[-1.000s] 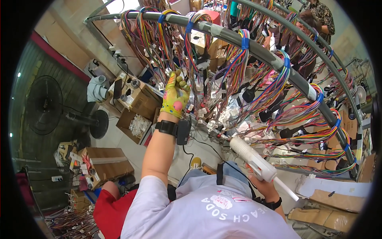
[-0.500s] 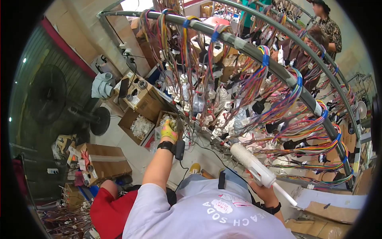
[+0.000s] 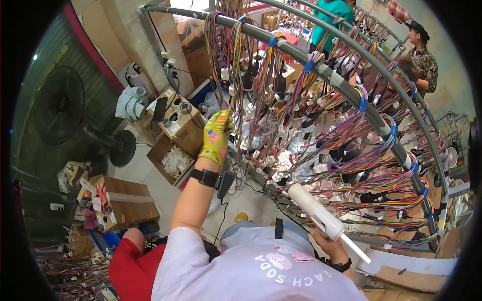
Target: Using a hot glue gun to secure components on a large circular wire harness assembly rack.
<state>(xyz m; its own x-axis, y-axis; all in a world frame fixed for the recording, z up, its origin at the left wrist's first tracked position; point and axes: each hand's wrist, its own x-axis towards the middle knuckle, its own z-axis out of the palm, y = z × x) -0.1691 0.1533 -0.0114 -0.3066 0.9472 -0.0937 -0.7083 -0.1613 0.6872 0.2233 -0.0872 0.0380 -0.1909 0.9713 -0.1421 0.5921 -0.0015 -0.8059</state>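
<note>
My left hand (image 3: 216, 138), in a yellow patterned glove, is raised beside the leftmost hanging wires (image 3: 216, 65). Its fingers are curled closed, and what they hold, if anything, is too small to make out. My right hand (image 3: 329, 246), low on the right, grips a white gun-shaped tool (image 3: 329, 220). That tool has a rough whitish barrel pointing up and left, and a white rod sticks out of its other end. Many coloured wire bundles with white connectors (image 3: 281, 160) hang from a curved metal rail (image 3: 326, 72), tied with blue bands.
An open carton (image 3: 175, 160) of small white parts stands below my left hand, with a taped cardboard box (image 3: 130, 203) farther left. A floor fan (image 3: 60, 105) stands at left. A person in red shorts (image 3: 135, 266) is close on my left; others stand beyond the rail.
My left hand has risen from the small box of parts toward the leftmost wires. My right hand still grips the white gun-shaped tool, and the view has shifted slightly.
</note>
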